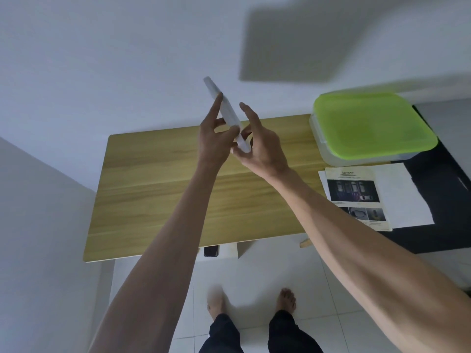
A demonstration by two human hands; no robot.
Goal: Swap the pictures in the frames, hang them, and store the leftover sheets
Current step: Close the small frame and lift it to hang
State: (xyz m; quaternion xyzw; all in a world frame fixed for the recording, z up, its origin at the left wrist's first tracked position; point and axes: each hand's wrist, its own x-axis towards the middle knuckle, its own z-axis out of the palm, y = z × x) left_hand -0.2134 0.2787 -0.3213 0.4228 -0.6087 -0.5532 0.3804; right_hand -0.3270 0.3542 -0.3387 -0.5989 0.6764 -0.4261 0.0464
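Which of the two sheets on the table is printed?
The sheet headed SAFETY, with dark photos. It lies partly on the plain white sheet, which is blank.

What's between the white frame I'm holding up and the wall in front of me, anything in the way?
Nothing visible. Both hands, left and right, hold the white frame edge-on above the wooden table, and the stretch of wall behind it shows bare. The green-lidded box and the sheets lie off to the right.

White frame (226,114) edge-on, tilted; sheets (407,194) probably flat.
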